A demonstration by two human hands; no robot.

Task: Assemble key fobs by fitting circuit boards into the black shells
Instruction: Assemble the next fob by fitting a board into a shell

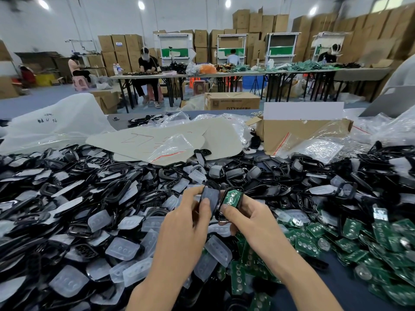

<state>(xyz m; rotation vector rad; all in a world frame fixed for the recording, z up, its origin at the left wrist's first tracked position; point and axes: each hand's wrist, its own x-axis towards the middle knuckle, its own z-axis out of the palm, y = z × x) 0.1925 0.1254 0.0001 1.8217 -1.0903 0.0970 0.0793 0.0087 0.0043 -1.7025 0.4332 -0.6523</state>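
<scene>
My left hand (186, 223) pinches a black shell with a translucent rubber pad (210, 198) between thumb and fingers. Right beside it, my right hand (249, 223) grips a black shell with a green circuit board (231, 198) seated in it, thumb on its lower end. The two shells are held close together above the table, almost touching. A heap of black shells and translucent pads (89, 209) covers the table on the left and centre. Loose green circuit boards (350, 241) lie in a pile on the right.
An open cardboard box (298, 133) stands at the back right among clear plastic bags (381, 131). Grey cardboard sheets (157, 140) and a big white bag (56, 122) lie at the back left. Other people sit at far tables before stacked cartons.
</scene>
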